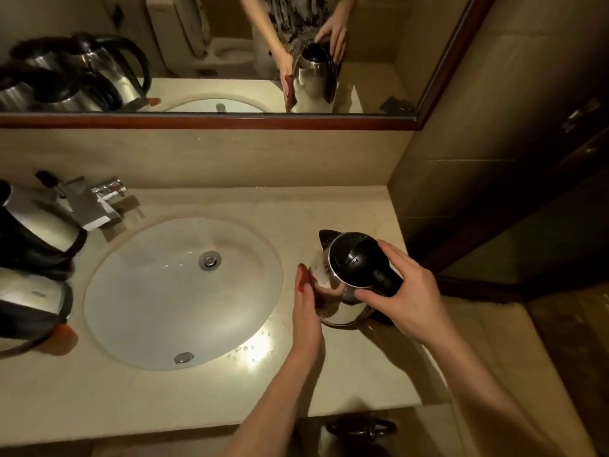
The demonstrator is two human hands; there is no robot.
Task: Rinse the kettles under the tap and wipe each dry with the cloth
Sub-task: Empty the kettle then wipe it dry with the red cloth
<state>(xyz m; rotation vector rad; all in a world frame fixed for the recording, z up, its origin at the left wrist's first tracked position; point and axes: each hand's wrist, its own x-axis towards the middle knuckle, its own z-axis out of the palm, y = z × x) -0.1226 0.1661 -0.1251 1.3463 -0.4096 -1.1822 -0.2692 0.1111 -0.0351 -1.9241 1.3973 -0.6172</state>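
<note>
Right of centre, the kettle [342, 285] stands on the surface [197, 400] beside the sink [108, 311]; right hand [408, 298] grips its lid and handle, left hand [306, 311] presses the cloth [302, 278] flat against its side. Best to steady it firmly and turn it while wiping top to base

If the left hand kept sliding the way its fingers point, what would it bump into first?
Probably nothing soon: the left hand, pressing a red cloth against the kettle, points along bare counter toward the back wall.
</note>
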